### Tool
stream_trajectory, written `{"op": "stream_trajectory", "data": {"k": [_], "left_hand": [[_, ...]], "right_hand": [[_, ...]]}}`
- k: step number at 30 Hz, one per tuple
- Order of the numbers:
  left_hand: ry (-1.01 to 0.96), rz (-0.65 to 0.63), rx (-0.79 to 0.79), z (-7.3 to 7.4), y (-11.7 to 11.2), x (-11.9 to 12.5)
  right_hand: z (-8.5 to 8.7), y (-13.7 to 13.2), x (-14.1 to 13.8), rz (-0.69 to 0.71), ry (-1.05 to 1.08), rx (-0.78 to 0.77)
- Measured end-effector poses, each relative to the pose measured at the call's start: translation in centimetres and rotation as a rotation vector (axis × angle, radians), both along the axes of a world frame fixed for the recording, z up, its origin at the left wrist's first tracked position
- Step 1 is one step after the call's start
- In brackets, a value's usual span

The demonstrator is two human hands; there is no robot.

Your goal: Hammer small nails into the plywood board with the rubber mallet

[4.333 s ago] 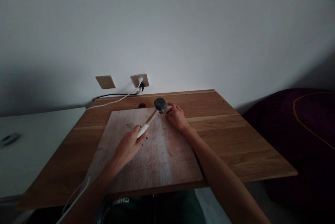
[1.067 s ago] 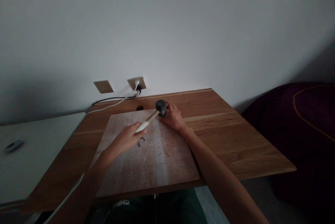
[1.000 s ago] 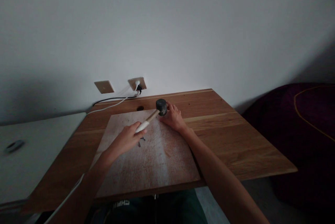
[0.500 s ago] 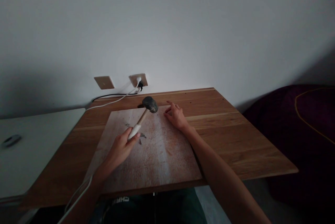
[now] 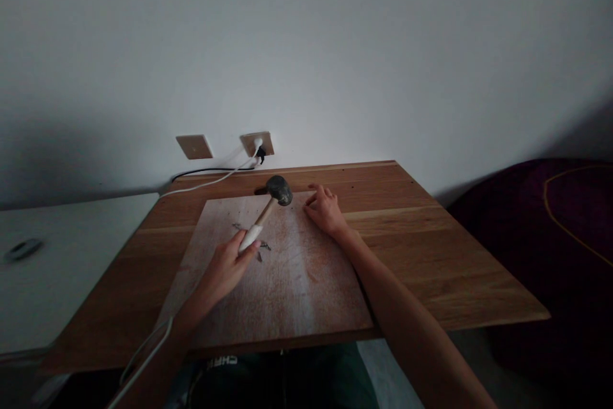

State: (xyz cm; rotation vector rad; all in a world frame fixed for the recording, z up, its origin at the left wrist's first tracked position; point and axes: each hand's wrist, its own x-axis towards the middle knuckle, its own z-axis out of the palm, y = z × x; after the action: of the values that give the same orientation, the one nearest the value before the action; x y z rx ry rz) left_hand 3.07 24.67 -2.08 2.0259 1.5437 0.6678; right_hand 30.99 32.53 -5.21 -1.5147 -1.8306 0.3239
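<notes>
My left hand (image 5: 230,268) is wrapped round the white grip of a rubber mallet (image 5: 264,217). Its dark head points away from me, over the far part of a whitish, worn wooden board (image 5: 287,300). At the board's far right corner lies my right hand (image 5: 326,210), fingers apart and a little bent, with no held thing showing. Just beyond my left fingers are several small dark metal pieces (image 5: 265,245), perhaps nails, lying on the board. A few tiny dark specks dot the board's far side.
The board lies on a brown wooden table (image 5: 431,268) against a wall. Cables (image 5: 205,185) run from a wall socket (image 5: 257,143) along the table's back left. At the left stands a white surface (image 5: 86,268) with a dark oval object (image 5: 23,249). A dark purple beanbag-like form (image 5: 527,224) is at the right.
The view has shifted slightly. My left hand still holds the mallet in nearly the same pose, and my right hand stays at the board's far right corner.
</notes>
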Motion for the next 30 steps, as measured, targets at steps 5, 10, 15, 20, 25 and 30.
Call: {"op": "stream_trajectory", "data": {"k": [5,10,15,20,25,30], "left_hand": [[-0.005,0.011,0.016,0.3,-0.1,0.0],[-0.033,-0.02,-0.016,0.4,-0.3,0.6],[-0.023,-0.077,-0.034,1.3,0.3,2.6],[0.02,-0.152,-0.068,2.4,1.5,4.0],[0.071,-0.159,-0.122,2.9,2.2,3.7],[0.069,-0.146,-0.081,3.6,2.2,3.3]], "right_hand": [[-0.1,0.0,0.1,0.013,-0.001,-0.034],[-0.2,-0.2,0.2,0.032,-0.024,-0.034],[-0.1,-0.4,0.3,0.029,-0.006,0.001],[-0.1,-0.2,-0.1,-0.036,-0.003,0.01],[-0.1,-0.1,-0.2,-0.028,-0.009,0.005],[-0.2,-0.2,-0.1,-0.022,0.017,0.008]]}}
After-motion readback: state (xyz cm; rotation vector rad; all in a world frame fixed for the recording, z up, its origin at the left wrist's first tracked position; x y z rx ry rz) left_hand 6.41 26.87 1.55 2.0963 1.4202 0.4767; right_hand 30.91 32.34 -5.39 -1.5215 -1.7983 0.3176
